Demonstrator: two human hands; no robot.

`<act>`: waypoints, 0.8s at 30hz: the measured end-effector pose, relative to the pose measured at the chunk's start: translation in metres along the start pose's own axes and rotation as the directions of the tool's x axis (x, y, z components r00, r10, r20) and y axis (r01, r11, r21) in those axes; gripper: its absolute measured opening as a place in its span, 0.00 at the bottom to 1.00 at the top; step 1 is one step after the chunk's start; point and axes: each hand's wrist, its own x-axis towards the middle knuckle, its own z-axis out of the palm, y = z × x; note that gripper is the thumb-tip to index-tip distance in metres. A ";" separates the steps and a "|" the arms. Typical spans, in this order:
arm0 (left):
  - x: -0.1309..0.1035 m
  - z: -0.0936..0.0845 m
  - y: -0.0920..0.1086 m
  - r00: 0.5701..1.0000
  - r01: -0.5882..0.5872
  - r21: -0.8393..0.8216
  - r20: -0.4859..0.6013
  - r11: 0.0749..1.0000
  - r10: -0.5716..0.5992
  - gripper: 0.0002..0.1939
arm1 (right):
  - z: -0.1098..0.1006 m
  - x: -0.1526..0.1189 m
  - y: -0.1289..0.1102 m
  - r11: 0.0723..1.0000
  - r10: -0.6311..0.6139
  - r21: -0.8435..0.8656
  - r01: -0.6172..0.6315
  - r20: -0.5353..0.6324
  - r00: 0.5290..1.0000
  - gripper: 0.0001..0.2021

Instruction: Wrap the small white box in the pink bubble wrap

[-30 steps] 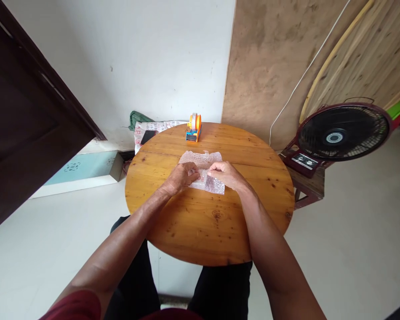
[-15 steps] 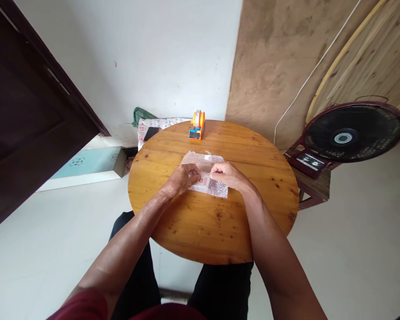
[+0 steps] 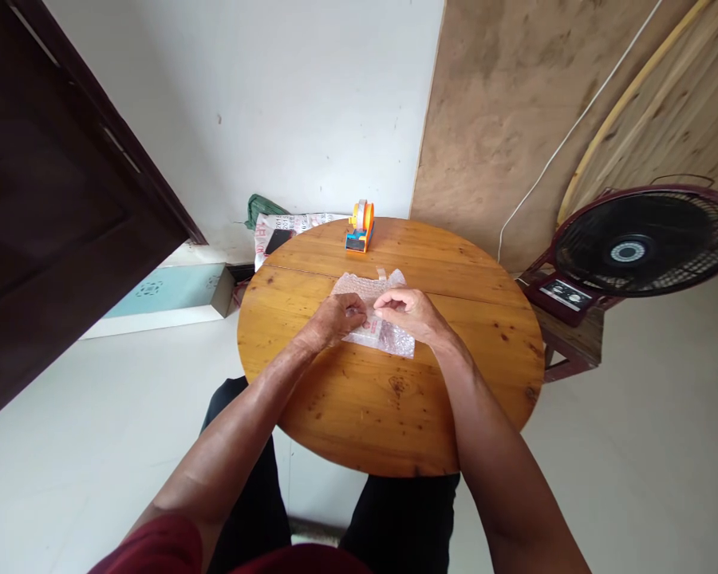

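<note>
A sheet of clear bubble wrap (image 3: 398, 343) lies on the round wooden table (image 3: 364, 414), with a small flat white item with red print (image 3: 372, 325) showing at its middle, in or under the plastic. My left hand (image 3: 338, 317) is closed on the left side of the wrap, fingers curled by the printed item. Opposite it, my right hand (image 3: 412, 312) pinches thumb and fingertips together at the wrap near the item's upper right. The exact bit of film between the fingertips is too small to make out. A short strip of tape (image 3: 381, 274) sticks up at the wrap's far edge.
An orange and blue tape dispenser (image 3: 360, 227) stands at the table's far edge. Behind the table is a printed white sack (image 3: 302, 223) with a dark phone-like object (image 3: 278, 241). A black fan (image 3: 628, 251) rests on a stool (image 3: 571, 339) at right; a pale blue box (image 3: 161, 295) lies left.
The wrap's far right part has lifted and creased. My right hand's fingers have shifted slightly at the wrap; my left hand stays in place. The whole view has moved a little.
</note>
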 end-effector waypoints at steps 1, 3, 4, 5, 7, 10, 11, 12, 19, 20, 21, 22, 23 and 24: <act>0.000 0.000 0.000 1.000 -0.006 0.000 0.000 1.000 0.006 0.08 | 0.000 0.000 -0.002 0.999 -0.037 -0.001 0.037 0.007 0.999 0.05; 0.000 -0.001 0.000 1.000 -0.017 0.012 -0.004 1.000 0.017 0.08 | 0.000 -0.001 -0.004 0.997 -0.076 -0.011 0.077 0.049 0.996 0.05; 0.000 -0.001 0.001 1.000 -0.020 0.023 -0.008 1.000 0.020 0.08 | 0.000 -0.001 -0.004 0.996 -0.082 -0.021 0.083 0.070 0.994 0.05; 0.000 -0.002 0.001 1.000 -0.021 0.031 -0.009 0.999 0.021 0.08 | 0.000 -0.001 -0.004 0.996 -0.082 -0.036 0.085 0.091 0.993 0.05; 0.000 -0.002 0.000 1.000 -0.026 0.036 -0.001 0.999 0.026 0.09 | 0.000 -0.001 -0.003 0.993 -0.076 -0.083 0.088 0.130 0.989 0.05; 0.002 -0.002 -0.001 0.999 -0.052 0.033 0.010 0.998 0.052 0.09 | 0.000 -0.001 -0.001 0.979 -0.073 -0.175 0.105 0.179 0.981 0.05; 0.002 -0.001 -0.001 0.998 -0.059 0.033 0.009 0.998 0.059 0.09 | 0.000 -0.001 0.000 0.973 -0.071 -0.201 0.110 0.188 0.980 0.05; 0.003 -0.001 -0.001 0.998 -0.061 0.035 0.007 0.998 0.061 0.09 | 0.000 -0.001 0.001 0.969 -0.070 -0.219 0.112 0.194 0.978 0.05; 0.003 -0.018 -0.005 0.999 0.024 -0.006 -0.029 1.000 -0.024 0.11 | 0.001 -0.003 0.006 0.979 -0.026 -0.194 0.065 0.197 0.980 0.07; 0.000 -0.025 -0.009 0.997 0.039 0.003 -0.061 0.999 -0.039 0.12 | 0.001 -0.003 0.006 0.981 -0.015 -0.188 0.053 0.196 0.981 0.07; -0.004 -0.032 -0.014 0.994 0.058 0.016 -0.093 0.998 -0.057 0.13 | 0.001 -0.003 0.006 0.982 -0.006 -0.185 0.043 0.198 0.980 0.07; -0.008 -0.039 -0.019 0.989 0.076 0.026 -0.127 0.997 -0.072 0.14 | 0.002 -0.003 0.006 0.982 0.001 -0.184 0.037 0.201 0.980 0.07; -0.014 -0.045 -0.025 0.982 0.099 0.037 -0.168 0.994 -0.091 0.14 | 0.002 -0.002 0.006 0.982 0.006 -0.185 0.033 0.204 0.979 0.07; -0.019 -0.050 -0.030 0.971 0.128 0.042 -0.207 0.991 -0.116 0.15 | 0.002 -0.002 0.006 0.982 0.008 -0.186 0.031 0.205 0.979 0.07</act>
